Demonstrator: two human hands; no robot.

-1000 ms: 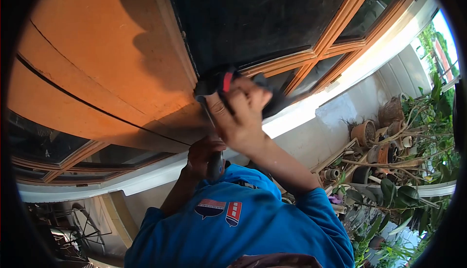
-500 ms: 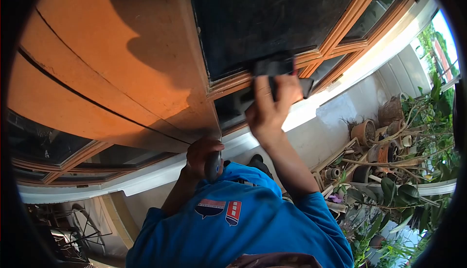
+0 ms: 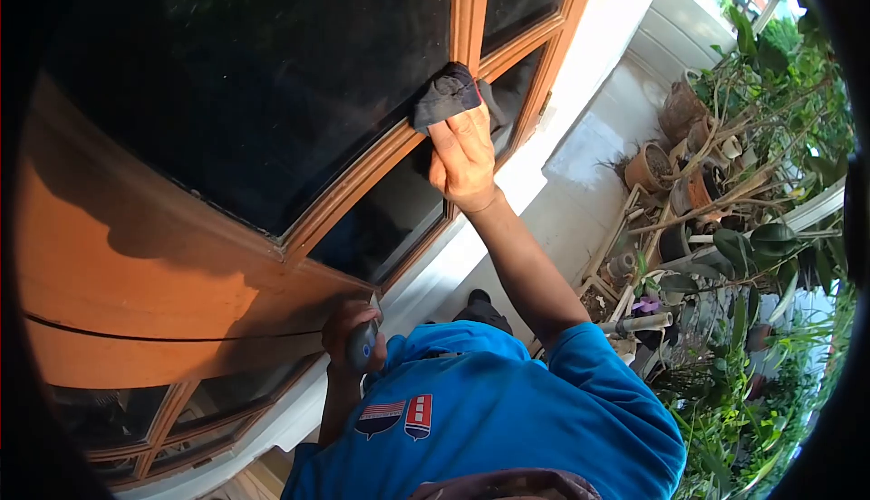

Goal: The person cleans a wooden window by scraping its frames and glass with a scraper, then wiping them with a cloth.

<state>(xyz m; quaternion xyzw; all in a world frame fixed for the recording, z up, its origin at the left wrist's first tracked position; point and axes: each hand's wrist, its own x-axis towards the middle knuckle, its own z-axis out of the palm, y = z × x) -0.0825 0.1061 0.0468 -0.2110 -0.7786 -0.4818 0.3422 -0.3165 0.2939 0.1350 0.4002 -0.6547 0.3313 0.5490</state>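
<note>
A wooden window frame (image 3: 349, 183) borders a large dark glass pane (image 3: 272, 74). My right hand (image 3: 464, 160) reaches up to it with a crumpled black-grey cloth (image 3: 446, 99) in its fingers. The cloth rests on the frame by the lower right corner of the pane. Lower down, my left hand (image 3: 343, 332) is closed around a dark grey tool (image 3: 362, 344) with a blue dot on its side. A pale pointed tip sticks up from that tool; its exact kind I cannot make out. The left hand is beside the orange wood panel (image 3: 163, 291).
Smaller dark panes (image 3: 385, 214) sit along the frame's outer side. A white ledge (image 3: 453, 260) runs below. To the right are clay pots (image 3: 649, 166), branches and leafy plants (image 3: 770, 246). A dark shoe (image 3: 478, 297) shows on the pale floor (image 3: 562, 219).
The view has swung, so the glass fills more of the upper left. My right hand has slid the cloth along the frame to its corner. My left hand still holds the grey tool.
</note>
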